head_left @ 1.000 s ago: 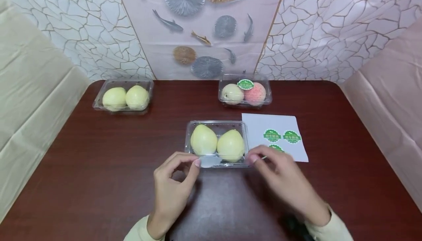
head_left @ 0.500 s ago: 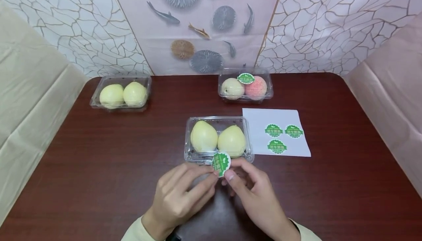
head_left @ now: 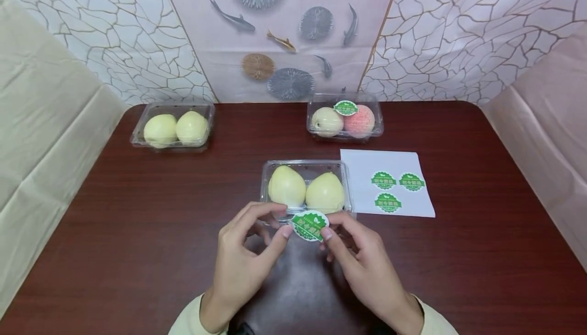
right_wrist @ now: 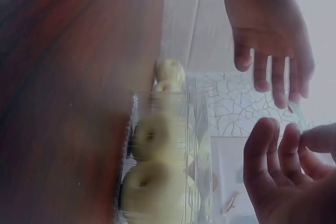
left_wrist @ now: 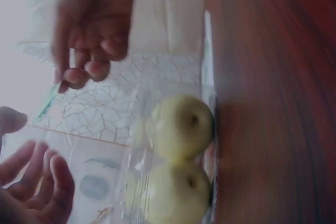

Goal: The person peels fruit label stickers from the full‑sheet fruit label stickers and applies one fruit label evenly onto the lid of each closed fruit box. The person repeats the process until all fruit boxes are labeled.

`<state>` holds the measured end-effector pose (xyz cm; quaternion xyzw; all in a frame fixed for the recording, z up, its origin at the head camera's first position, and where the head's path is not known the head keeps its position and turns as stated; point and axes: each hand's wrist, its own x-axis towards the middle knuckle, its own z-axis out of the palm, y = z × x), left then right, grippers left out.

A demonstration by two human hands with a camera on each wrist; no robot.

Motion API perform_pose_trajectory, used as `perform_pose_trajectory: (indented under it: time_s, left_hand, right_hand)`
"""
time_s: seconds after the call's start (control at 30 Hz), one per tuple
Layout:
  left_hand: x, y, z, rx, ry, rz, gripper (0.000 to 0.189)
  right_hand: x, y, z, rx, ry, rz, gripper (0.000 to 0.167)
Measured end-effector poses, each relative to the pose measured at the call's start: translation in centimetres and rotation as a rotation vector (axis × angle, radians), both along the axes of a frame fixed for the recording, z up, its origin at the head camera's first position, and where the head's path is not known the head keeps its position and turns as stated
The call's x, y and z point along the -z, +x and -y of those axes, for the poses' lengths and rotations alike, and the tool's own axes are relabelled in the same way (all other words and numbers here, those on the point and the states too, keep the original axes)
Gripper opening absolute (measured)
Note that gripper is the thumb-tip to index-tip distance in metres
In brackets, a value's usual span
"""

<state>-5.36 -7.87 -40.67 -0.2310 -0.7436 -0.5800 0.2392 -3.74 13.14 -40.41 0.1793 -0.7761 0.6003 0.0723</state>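
Between its thumb and forefinger my right hand (head_left: 367, 266) pinches a round green-and-white sticker (head_left: 310, 225) by its right edge. The printed side faces up. My left hand (head_left: 240, 266) is at the sticker's left edge, thumb and forefinger spread apart. In the left wrist view, the left hand's fingers (left_wrist: 60, 182) are clear of the sticker, which hangs from the right hand (left_wrist: 97, 19). Just beyond the hands sits a clear plastic clamshell box (head_left: 304, 163), closed over two yellow-green pears (head_left: 325, 192). The sticker overlaps the box's front edge in the head view.
A white sheet (head_left: 359, 197) with three similar stickers (head_left: 388, 202) lies right of the box. At the back right, another clear box (head_left: 367, 98) holds a pale fruit and a pink one, with a sticker (head_left: 346, 108) on top. A third box (head_left: 151, 108) with two pears stands back left.
The right hand came in from beside the sheet to the sticker. The sticker turned from its white back to its printed face, then levelled. The left hand has released its edge.
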Motion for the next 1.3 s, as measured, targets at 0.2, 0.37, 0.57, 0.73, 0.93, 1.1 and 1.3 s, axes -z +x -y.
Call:
perform_pose_trajectory:
  time_s: [0.2, 0.37, 0.57, 0.73, 0.93, 1.1, 1.3]
  left_hand:
    - [-0.2, 0.0, 0.2, 0.028, 0.062, 0.268, 0.012]
    - [-0.3, -0.1, 0.0, 0.064, 0.109, 0.368, 0.010]
    - [-0.4, -1.2, -0.1, 0.031, 0.100, 0.432, 0.011]
    - [-0.6, -2.5, -0.3, -0.058, 0.045, 0.439, 0.008]
    - [-1.1, -3.8, -0.9, -0.115, -0.022, 0.440, 0.005]
    - [-1.6, -4.8, -1.4, -0.149, -0.130, 0.433, 0.006]
    - [-2.4, -5.7, -1.4, -0.180, -0.239, 0.422, 0.009]
  right_hand:
    - [0.3, -0.3, 0.2, 0.026, 0.084, -0.164, 0.028]
    - [0.3, -0.9, 0.5, 0.138, 0.096, -0.236, 0.027]
    - [0.1, -2.0, 0.8, 0.204, 0.098, -0.236, 0.024]
    - [-0.2, -3.3, 1.2, 0.190, 0.042, -0.123, 0.016]
    - [-0.6, -4.8, 1.1, 0.221, 0.069, 0.043, 0.013]
    - [-0.9, -6.4, 0.3, 0.264, 0.279, -0.008, 0.007]
    - [-1.5, -7.1, 0.8, 0.256, 0.395, -0.075, 0.009]
